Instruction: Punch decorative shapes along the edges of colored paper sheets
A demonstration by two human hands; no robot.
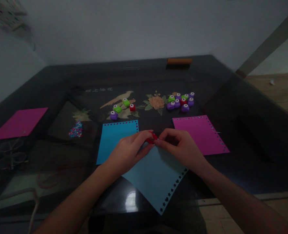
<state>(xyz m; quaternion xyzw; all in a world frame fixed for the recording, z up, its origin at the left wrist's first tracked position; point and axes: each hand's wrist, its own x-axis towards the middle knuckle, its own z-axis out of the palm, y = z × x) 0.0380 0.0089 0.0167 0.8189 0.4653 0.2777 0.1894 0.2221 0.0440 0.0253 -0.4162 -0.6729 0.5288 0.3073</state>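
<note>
A small red paper punch (152, 137) sits at the far corner of a light blue sheet of paper (156, 165), which is held up at a slant. My left hand (131, 148) is closed around the punch, partly hiding it. Thumb and forefinger of my right hand (179, 144) pinch the sheet's corner right beside the punch. Star and heart cut-outs run along the sheet's near right edge. Under and behind my left hand lies a brighter blue sheet (114, 135) with a punched far edge.
Several purple, green and red punches stand at the right (183, 101) and left (117, 108). A magenta sheet with punched edges (202, 136) lies right; a plain one (22, 122) lies far left. Confetti (76, 129) is heaped at left. A brown cylinder (179, 61) lies near the wall.
</note>
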